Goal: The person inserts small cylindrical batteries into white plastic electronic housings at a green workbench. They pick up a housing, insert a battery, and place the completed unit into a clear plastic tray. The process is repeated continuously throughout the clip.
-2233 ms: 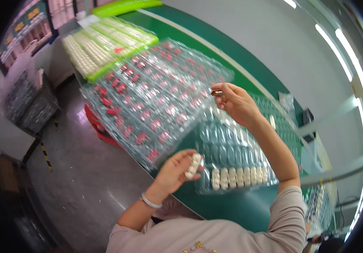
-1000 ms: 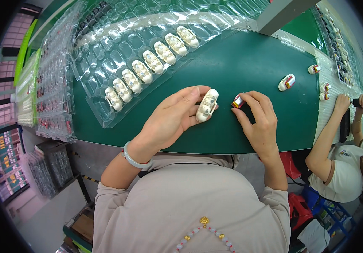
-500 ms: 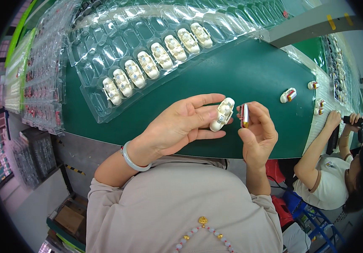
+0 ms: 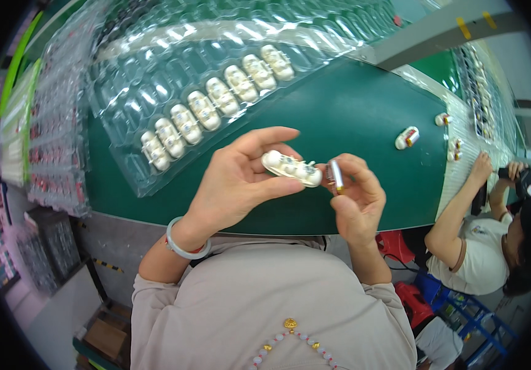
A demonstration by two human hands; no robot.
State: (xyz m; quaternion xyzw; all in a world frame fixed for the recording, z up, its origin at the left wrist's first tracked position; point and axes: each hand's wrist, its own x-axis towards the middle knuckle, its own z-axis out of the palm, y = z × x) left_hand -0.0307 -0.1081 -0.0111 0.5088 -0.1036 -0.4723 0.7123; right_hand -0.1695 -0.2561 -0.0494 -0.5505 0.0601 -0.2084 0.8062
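Between the thumb and fingers of my left hand [image 4: 231,182] is a cream-white oval plastic casing [image 4: 291,168], tilted with its long side running left to right. My right hand [image 4: 359,196] pinches a small silver and red part with a yellowish end [image 4: 336,176], perhaps a battery cell. This part is close to the casing's right end; whether they touch I cannot tell. Both hands are above the green table [image 4: 339,105]. Beyond them, several similar white casings [image 4: 204,110] lie in a slanting row in a clear plastic tray [image 4: 133,166].
Right of my hands lies another white casing with a red part [image 4: 408,137]. Smaller white and red pieces [image 4: 455,150] sit at the table's right side, near a co-worker's arm [image 4: 463,203]. A grey metal beam [image 4: 432,38] crosses the upper right. Stacked clear trays [image 4: 62,123] stand at left.
My left hand has turned the casing from nearly upright to lying sideways and moved it left. My right hand has shifted left and slightly down, keeping its part.
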